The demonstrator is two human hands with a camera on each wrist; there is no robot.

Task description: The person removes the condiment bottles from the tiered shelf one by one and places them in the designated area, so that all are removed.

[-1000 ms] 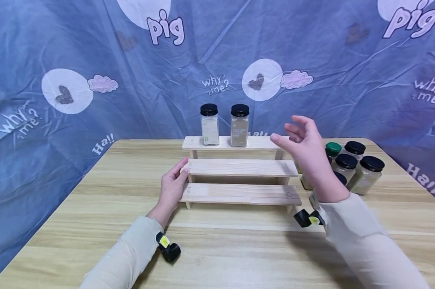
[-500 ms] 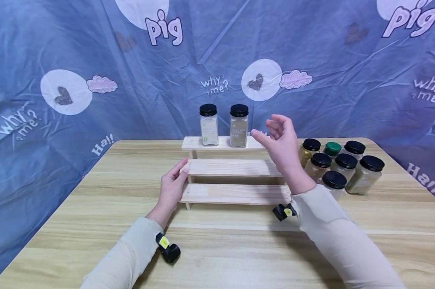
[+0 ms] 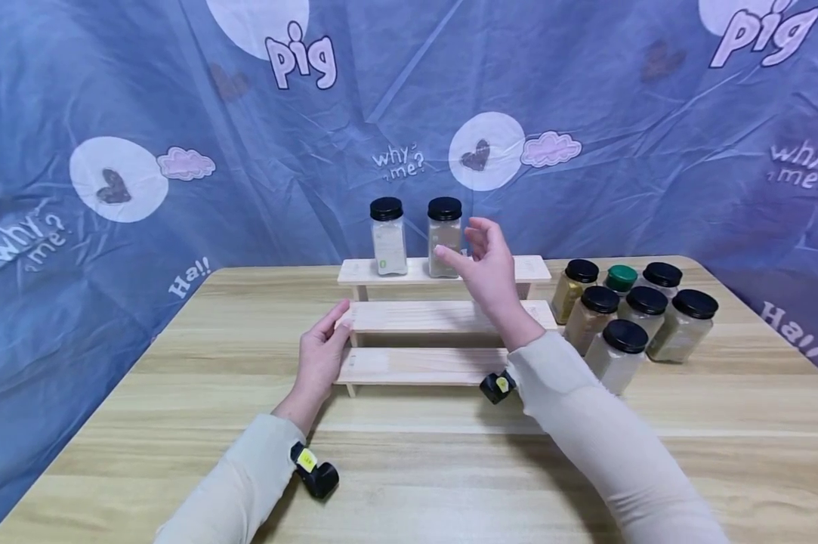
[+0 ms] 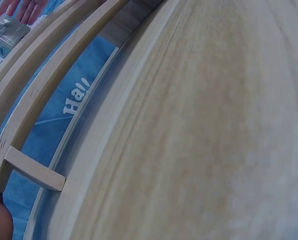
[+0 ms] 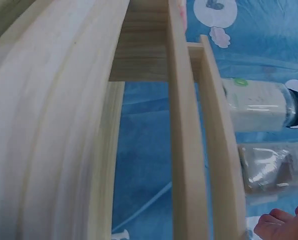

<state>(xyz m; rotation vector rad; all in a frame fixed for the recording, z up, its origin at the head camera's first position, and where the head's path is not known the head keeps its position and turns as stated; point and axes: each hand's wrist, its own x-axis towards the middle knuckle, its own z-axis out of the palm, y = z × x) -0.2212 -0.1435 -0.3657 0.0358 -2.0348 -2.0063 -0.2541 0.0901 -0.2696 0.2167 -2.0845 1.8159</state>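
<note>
A three-tier wooden display rack (image 3: 415, 316) stands on the table. Two clear spice jars with black lids sit upright on its top shelf: one with pale contents (image 3: 390, 240) on the left, one with grey-brown contents (image 3: 444, 240) to its right. My left hand (image 3: 319, 353) grips the left end of the middle shelf, thumb at the front edge. Beside the grey-brown jar is my right hand (image 3: 486, 268), its fingers bent and spread from the thumb. In the right wrist view, fingertips (image 5: 276, 223) lie apart from that jar (image 5: 271, 170); the thumb is mostly out of frame.
Right of the rack, several more spice jars cluster on the wooden table (image 3: 409, 468), including a green-lidded one (image 3: 621, 278) and a black-lidded one with pale contents (image 3: 615, 357) at the front. A blue printed cloth (image 3: 279, 181) hangs behind the table.
My right hand has moved left from the rack's right end to the grey-brown jar, uncovering the jar cluster. My left hand stays at the rack. The head view has shifted slightly.
</note>
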